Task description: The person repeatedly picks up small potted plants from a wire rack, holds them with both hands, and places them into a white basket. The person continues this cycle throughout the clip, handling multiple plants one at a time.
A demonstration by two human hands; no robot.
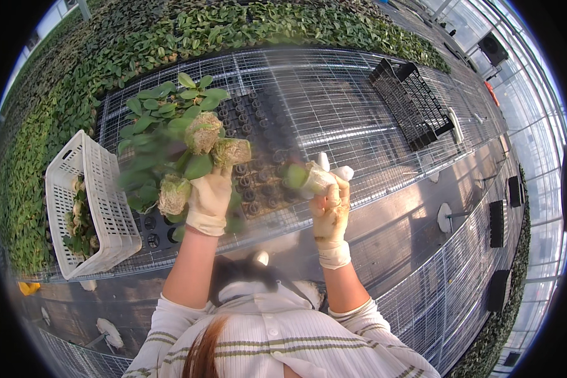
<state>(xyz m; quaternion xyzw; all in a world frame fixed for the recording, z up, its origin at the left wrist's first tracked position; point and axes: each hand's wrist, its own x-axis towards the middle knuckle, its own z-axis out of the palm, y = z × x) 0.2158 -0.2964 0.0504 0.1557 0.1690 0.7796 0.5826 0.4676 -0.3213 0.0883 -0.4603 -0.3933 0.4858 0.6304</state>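
My left hand [211,196], in a pale glove, grips several young leafy plants, whose moss root plugs [203,133] face up and towards me. Between the gloved fingers of my right hand [331,198] is one small plant with a pale root plug [319,178]; its green leaf points left and is blurred. Two of that hand's fingertips have white coverings. Under and behind my left hand lie black plug trays [264,177] with round cells. More leafy plants [158,111] stand in a tray beyond that hand, partly hidden by the held ones.
A white perforated plastic crate [115,212] with plants inside stands at the left. On the wire mesh bench [330,99], a black plastic crate [411,104] sits at the right. Dense rows of potted plants [217,28] run along the far side and left. Another mesh bench [434,279] is at the lower right.
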